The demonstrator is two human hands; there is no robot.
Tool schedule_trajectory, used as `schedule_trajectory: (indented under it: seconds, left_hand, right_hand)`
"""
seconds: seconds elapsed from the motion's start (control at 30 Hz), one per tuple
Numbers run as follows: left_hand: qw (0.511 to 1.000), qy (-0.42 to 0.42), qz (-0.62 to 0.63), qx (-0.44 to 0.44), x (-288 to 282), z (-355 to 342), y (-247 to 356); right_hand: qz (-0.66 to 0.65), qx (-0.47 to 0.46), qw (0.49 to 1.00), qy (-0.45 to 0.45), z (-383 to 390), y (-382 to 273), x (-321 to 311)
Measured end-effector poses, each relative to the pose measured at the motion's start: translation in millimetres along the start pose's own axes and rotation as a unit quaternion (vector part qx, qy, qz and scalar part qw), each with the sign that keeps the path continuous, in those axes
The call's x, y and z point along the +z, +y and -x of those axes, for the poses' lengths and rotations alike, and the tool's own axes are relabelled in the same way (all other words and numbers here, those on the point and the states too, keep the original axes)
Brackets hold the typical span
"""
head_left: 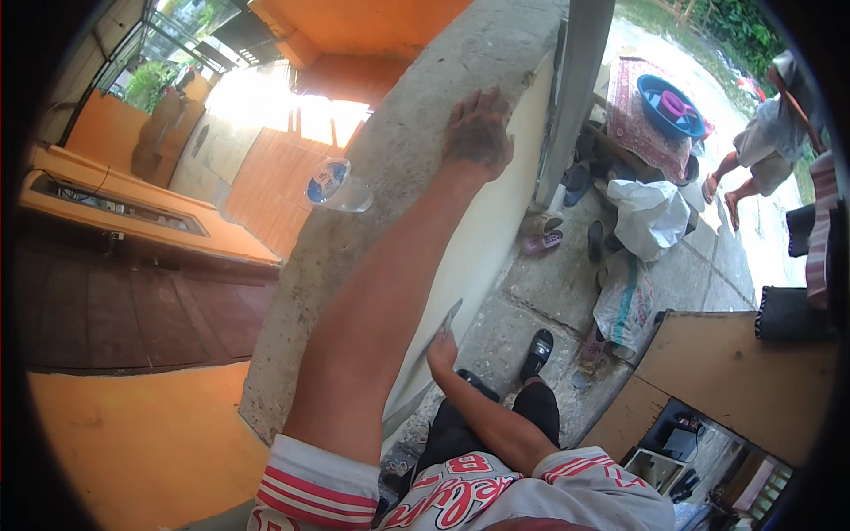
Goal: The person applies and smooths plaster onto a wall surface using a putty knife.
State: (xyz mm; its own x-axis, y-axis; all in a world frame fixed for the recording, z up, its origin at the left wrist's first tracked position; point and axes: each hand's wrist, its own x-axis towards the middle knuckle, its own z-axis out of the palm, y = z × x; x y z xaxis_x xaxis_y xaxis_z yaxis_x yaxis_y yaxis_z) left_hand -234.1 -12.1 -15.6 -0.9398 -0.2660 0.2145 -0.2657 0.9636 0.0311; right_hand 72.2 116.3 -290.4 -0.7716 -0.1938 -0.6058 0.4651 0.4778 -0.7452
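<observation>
Beside the wall, at its pale side face, the right hand has its fingers wrapped on a thin grey tool, handle hidden; the tip points away from the body, long axis running roughly along the wall. Farther along, the left hand rests atop the wall, fingers spread, gripping nothing.

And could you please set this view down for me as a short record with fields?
Left hand: fingers spread, resting on the rough concrete ledge
Right hand: closed on a thin grey tool, near the cream wall face
On ledge: clear plastic cup with a blue-and-white label
Floor to the right: pink clog, white sack
Farther off: blue basin holding a pink item; another person
</observation>
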Motion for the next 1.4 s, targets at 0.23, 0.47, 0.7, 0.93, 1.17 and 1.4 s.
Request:
schedule_trajectory:
  seconds: [0.23,0.47,0.7,0.93,1.17,1.4]
  left_hand:
    - [0.999,-0.040,-0.010,0.016,-2,37,-6]
    - [0.994,-0.016,-0.022,0.104,-23,135,-18]
    - [0.996,0.003,-0.008,0.091,-23,139,-20]
    - [0.995,0.044,-0.020,0.082,-16,138,-19]
    - [0.996,0.039,-0.047,0.068,-17,135,-19]
    - [0.997,0.038,-0.032,0.059,-18,134,-19]
  right_hand:
    - [-0.169,-0.287,0.937,0.102,-44,-130,-49]
    - [-0.131,-0.192,0.960,0.155,-46,-91,-18]
    - [-0.032,-0.002,0.997,0.069,65,38,36]
    - [-0.157,-0.308,0.928,0.139,-29,-129,-37]
    - [-0.165,-0.110,0.974,0.111,-87,-128,-37]
    - [-0.231,0.268,0.934,-0.043,-21,103,67]
